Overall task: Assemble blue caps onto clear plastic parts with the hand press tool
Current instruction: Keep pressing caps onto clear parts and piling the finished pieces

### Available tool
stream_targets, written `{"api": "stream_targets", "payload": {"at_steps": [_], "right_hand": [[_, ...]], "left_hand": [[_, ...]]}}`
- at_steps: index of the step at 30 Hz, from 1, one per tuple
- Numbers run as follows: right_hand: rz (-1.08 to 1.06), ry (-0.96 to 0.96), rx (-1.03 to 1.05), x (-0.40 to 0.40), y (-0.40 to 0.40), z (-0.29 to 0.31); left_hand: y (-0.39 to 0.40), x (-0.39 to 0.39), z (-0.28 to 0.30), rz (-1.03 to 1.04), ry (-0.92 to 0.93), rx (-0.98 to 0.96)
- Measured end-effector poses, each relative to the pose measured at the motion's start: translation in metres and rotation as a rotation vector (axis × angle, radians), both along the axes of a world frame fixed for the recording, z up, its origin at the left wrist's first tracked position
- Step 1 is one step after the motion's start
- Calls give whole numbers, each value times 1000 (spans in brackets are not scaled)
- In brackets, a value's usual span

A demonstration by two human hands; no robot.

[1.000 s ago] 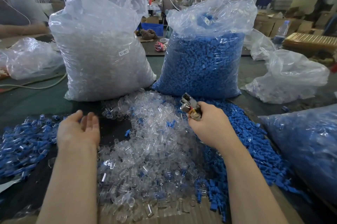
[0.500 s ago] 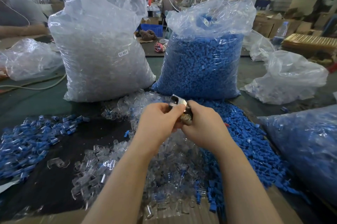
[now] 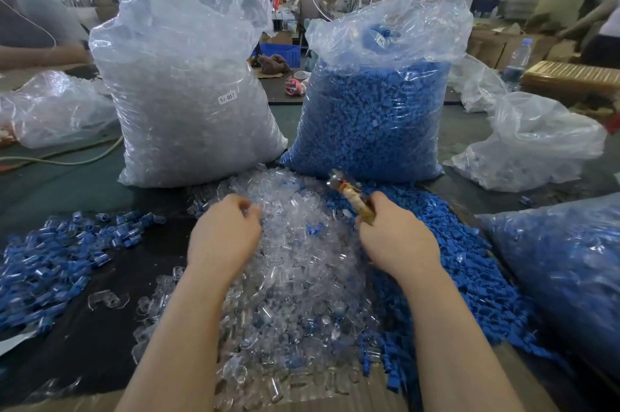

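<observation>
Flanking hands: clear-parts bag [image 3: 188,92], blue-caps bag [image 3: 375,109].

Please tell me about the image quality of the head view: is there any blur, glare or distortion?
Head view: the left hand and the press tool in the right hand are slightly smeared by motion; glare shines on the bag of clear parts and the bag of blue caps; wide-angle distortion bends the edges; the background is soft.

Right hand [image 3: 397,237] gripping hand press tool [image 3: 349,196], metal head tilted toward 11 o'clock. Left hand [image 3: 224,233], fingers curled, over pile of clear plastic parts [image 3: 295,277]. Loose blue caps [image 3: 469,270] at 3 o'clock; assembled pieces [image 3: 50,260] at 9 o'clock.
</observation>
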State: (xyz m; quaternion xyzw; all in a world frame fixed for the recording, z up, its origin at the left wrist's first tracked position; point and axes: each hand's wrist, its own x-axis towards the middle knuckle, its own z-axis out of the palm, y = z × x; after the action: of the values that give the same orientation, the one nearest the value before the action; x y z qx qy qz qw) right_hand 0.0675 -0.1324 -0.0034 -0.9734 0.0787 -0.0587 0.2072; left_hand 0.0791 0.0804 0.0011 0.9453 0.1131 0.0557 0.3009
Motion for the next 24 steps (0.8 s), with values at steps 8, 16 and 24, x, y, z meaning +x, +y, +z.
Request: {"api": "stream_targets", "payload": {"at_steps": [8, 16, 24], "right_hand": [[-322, 201, 20, 0, -14, -7], [-271, 206, -72, 4, -13, -14], [-287, 225, -71, 5, -16, -14]], "left_hand": [[4, 3, -15, -90, 294, 184], [3, -1, -8, -122, 134, -147], [7, -3, -3, -143, 24, -306]]}}
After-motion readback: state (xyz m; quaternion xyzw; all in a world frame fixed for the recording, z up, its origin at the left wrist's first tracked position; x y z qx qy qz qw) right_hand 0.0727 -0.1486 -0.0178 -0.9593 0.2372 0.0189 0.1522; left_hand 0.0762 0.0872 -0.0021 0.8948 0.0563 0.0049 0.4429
